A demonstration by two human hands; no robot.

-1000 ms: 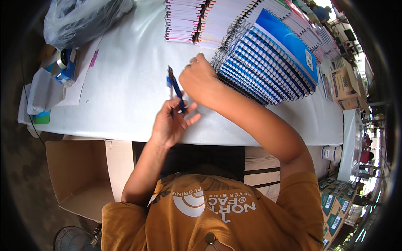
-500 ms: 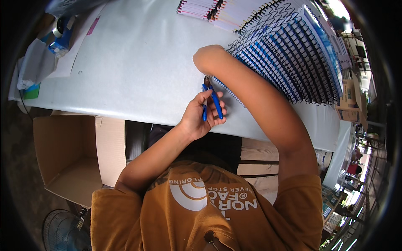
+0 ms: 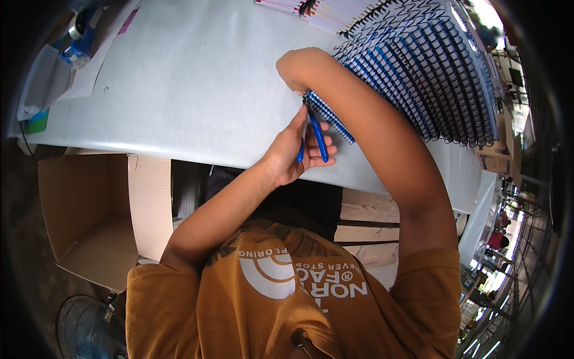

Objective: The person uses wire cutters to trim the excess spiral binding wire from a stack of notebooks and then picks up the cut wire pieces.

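Observation:
My left hand (image 3: 291, 149) is closed around blue-handled pliers (image 3: 323, 145), its thumb along one handle and its fingers behind the other. The pliers' dark jaws point away from me and meet the near-left end of a spiral-bound notebook's coil. Mostly under my right forearm lies that notebook (image 3: 336, 122), with a strip of its blue-and-white coil showing. My right hand (image 3: 302, 69) is bent at the wrist over the notebook, just beyond the jaws. Its fingers are hidden, so I cannot see how it grips.
To the right, a fanned stack of spiral-bound notebooks (image 3: 412, 78) covers the table (image 3: 173, 90). More bound books (image 3: 326, 15) lie at the far edge. A tape dispenser (image 3: 81, 42) sits far left. An open cardboard box (image 3: 89, 209) and a fan (image 3: 84, 326) stand below the table's left side.
My left hand has brought the pliers slightly farther away and right, up to the coil's end. My right hand stays bent over the notebook. The whole view has shifted a little.

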